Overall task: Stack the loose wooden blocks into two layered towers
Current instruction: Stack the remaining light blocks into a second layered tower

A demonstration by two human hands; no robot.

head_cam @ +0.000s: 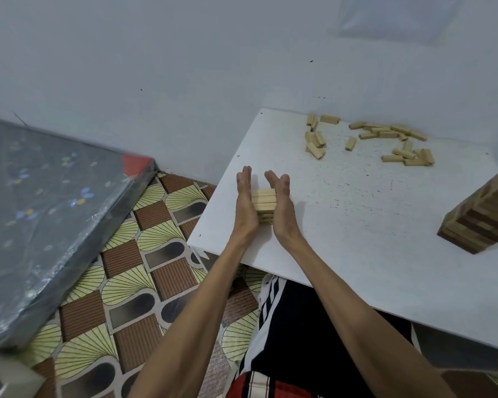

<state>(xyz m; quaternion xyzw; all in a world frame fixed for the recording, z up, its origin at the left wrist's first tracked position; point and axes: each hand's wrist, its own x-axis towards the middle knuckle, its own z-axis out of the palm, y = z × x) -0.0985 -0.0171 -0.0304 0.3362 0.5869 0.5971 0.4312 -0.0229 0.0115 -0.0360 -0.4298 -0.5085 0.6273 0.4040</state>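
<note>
**Flat palms squared up the short tower**

The white desk (357, 225) stood against the wall and carried everything the task needed. At its right edge rose a tall tower (483, 216) of darker layered blocks, partly cut off by the frame and set well apart from the work, probably so that a stray elbow would not topple it. Near the back of the desk, the loose wooden blocks (385, 142) lay scattered in a few clumps, not yet stacked. Near the front left corner stood a short tower (263, 206) of pale blocks, a few layers high. The left hand (245, 202) and right hand (282, 202) flanked it, fingers straight and palms pressed flat against its opposite sides, gripping nothing. This looked like a squeeze to line the layers up flush before more blocks went on
</note>
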